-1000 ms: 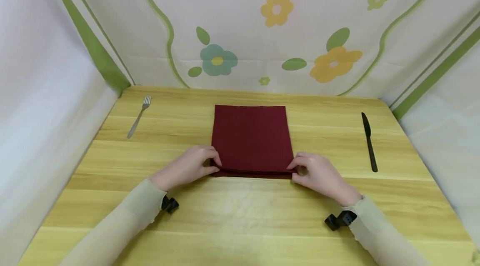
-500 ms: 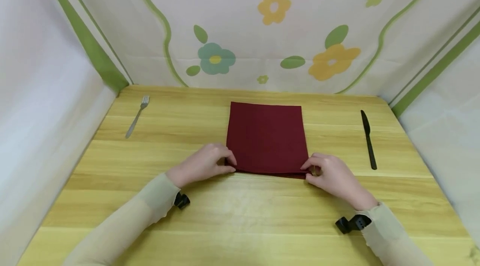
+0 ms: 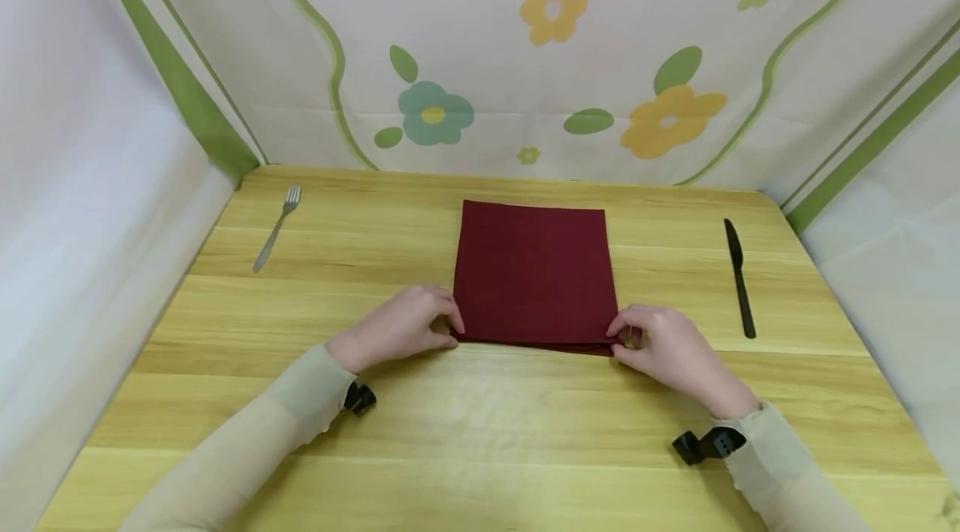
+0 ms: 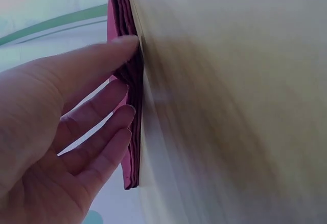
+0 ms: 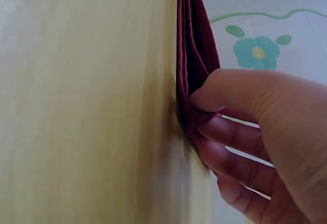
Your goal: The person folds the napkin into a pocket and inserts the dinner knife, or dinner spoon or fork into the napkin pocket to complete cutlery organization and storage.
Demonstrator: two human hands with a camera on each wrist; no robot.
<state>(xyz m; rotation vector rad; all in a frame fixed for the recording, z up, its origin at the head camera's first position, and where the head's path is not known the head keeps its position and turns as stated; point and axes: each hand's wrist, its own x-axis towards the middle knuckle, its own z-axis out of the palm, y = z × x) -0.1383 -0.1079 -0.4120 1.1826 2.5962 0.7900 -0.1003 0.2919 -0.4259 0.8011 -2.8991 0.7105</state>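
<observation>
A folded dark red cloth napkin (image 3: 534,273) lies roughly square on the wooden table, its stacked layers showing along the near edge in both wrist views. At its near left corner my left hand (image 3: 408,323) holds the edge, with the thumb (image 4: 110,55) against the layers and the other fingers alongside. My right hand (image 3: 671,353) pinches the near right corner. In the right wrist view the right thumb (image 5: 219,91) presses on the layers, which spread slightly apart there.
A grey fork (image 3: 277,228) lies at the far left of the table (image 3: 480,449), and a black knife (image 3: 739,278) at the far right. White curtains with printed flowers (image 3: 437,113) enclose the back and both sides.
The napkin has shifted to the right between both hands, and its near edge lies flatter. In the last half second my left hand has slid slightly left.
</observation>
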